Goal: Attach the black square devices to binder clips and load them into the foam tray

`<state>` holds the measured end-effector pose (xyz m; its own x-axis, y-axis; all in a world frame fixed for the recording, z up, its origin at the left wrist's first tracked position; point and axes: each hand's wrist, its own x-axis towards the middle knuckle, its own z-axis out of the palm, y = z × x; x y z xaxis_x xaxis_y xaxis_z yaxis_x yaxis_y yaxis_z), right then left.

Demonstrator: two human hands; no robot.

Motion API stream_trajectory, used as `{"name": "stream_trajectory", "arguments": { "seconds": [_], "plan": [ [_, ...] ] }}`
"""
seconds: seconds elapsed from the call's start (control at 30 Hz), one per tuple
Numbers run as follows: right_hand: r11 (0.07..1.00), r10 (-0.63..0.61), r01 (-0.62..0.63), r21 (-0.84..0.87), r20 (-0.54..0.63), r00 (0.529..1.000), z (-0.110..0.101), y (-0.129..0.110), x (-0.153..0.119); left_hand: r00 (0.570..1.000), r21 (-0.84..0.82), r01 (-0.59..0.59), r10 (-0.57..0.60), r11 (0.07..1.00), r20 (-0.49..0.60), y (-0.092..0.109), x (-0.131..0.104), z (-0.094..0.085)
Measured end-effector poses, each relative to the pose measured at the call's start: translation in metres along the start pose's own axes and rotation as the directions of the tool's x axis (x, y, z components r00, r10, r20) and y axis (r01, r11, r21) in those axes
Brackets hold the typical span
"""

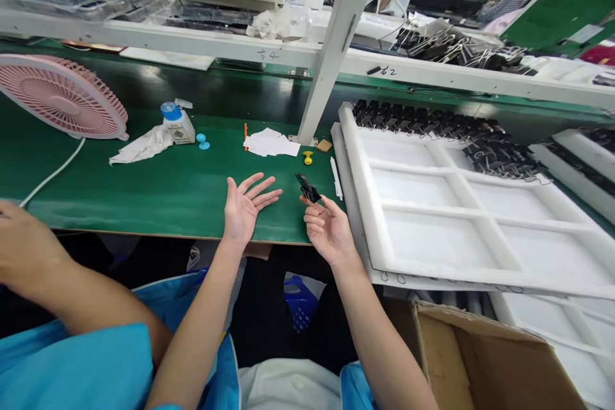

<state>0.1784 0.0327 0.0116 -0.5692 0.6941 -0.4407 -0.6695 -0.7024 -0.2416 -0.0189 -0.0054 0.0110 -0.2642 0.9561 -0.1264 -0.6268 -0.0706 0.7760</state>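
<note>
My right hand [330, 228] is closed, pinching a black binder clip [310, 191] just above the green table's front edge. A small dark piece sticks up from the clip's far end; its kind cannot be made out. To the left, my left hand [243, 210] is turned palm up, fingers spread and holding nothing. Right of both hands lies a white foam tray [379, 205] divided into compartments. Rows of black binder clips [423, 125] crowd its far side, their wire handles showing.
Beyond my hands lie white paper slips [271, 143], a yellow stamp-like piece [307, 157] and a white pen [336, 178]. A white bottle [177, 123] and a pink fan [65, 97] stand left. A cardboard box [461, 352] sits low at right. A co-worker's arm [43, 262] reaches in at left.
</note>
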Motion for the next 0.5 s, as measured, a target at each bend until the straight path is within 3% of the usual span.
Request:
{"name": "stream_trajectory", "arguments": {
  "seconds": [0.2, 0.5],
  "plan": [
    [1.000, 0.006, -0.006, -0.002, -0.014, 1.000, -0.001, 0.000, -0.001, 1.000, -0.003, 0.005, -0.005, 1.000, 0.005, 0.001, -0.001, 0.000],
    [0.997, 0.056, -0.060, 0.046, 0.086, 0.995, -0.010, -0.002, -0.002, 1.000, -0.008, -0.001, 0.001, 1.000, 0.006, 0.001, -0.003, 0.000]
  ]
}}
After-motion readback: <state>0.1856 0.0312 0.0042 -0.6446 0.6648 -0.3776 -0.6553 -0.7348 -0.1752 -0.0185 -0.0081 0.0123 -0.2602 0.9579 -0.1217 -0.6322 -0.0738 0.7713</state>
